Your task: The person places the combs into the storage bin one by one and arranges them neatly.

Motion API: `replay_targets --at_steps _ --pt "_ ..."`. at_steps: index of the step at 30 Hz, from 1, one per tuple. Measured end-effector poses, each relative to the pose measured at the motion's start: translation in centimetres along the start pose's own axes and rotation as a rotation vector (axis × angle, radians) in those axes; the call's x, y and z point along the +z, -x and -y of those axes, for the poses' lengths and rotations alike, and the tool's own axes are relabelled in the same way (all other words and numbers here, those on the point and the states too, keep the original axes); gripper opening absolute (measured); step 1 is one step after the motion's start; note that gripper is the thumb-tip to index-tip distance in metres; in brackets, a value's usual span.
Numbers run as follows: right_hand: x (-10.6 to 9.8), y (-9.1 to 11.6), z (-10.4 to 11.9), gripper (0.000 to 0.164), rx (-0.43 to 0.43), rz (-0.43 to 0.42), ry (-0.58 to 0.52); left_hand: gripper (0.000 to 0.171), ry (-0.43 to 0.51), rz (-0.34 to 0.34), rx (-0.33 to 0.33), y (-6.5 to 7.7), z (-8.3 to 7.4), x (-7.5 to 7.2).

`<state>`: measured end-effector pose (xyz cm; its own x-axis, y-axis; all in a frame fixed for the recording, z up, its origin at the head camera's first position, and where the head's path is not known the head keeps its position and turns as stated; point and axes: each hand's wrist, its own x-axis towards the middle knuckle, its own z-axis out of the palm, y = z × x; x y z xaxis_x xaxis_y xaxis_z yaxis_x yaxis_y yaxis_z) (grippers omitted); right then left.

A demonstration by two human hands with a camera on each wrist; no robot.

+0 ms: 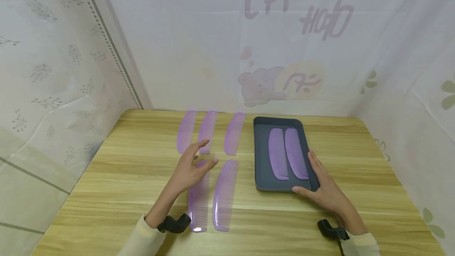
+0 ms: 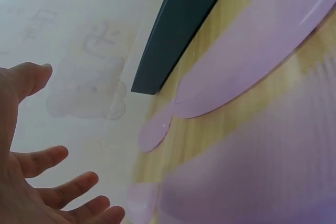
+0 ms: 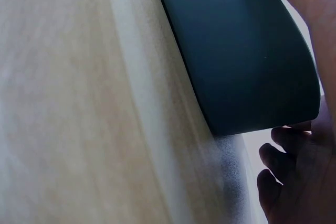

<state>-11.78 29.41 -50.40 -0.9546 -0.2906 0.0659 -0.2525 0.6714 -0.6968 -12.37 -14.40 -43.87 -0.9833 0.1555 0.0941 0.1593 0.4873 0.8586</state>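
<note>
Backdrop: printed cloth [image 1: 199, 42] stands beyond both hands. Surface: a wood-grain table [image 1: 284, 224] lies under them.

Container: one dark rectangular tray [image 1: 262, 161], flat on the table, located at the right hand [image 1: 325, 192] and to the right of the left hand [image 1: 190, 171]. The right hand grasps its near right corner, thumb at the near wall, fingers along the right side. The left hand is released, thumb and fingers apart, carrying nothing, above the loose combs.

Contents: two purple combs, a left one [image 1: 278, 153] and a right one [image 1: 296, 153], side by side, teeth to the right, just beyond the right hand's thumb.

Outside the tray: five matching combs. Three form a far row [image 1: 234, 133], beside and beyond the left hand's fingers; two form a near row [image 1: 224, 196], the leftmost partly hidden beneath that hand.
</note>
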Motion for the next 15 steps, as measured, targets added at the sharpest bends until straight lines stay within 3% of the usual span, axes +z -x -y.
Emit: replay_targets --at_steps 7,15 --pt "0.0 0.0 0.1 0.120 0.006 0.000 -0.009 0.075 0.057 0.053 -0.084 1.2 1.1 -0.2" --pt "0.0 0.0 0.0 0.119 0.001 -0.008 -0.006 0.075 0.041 0.129 -0.132 2.0 1.7 -0.1"
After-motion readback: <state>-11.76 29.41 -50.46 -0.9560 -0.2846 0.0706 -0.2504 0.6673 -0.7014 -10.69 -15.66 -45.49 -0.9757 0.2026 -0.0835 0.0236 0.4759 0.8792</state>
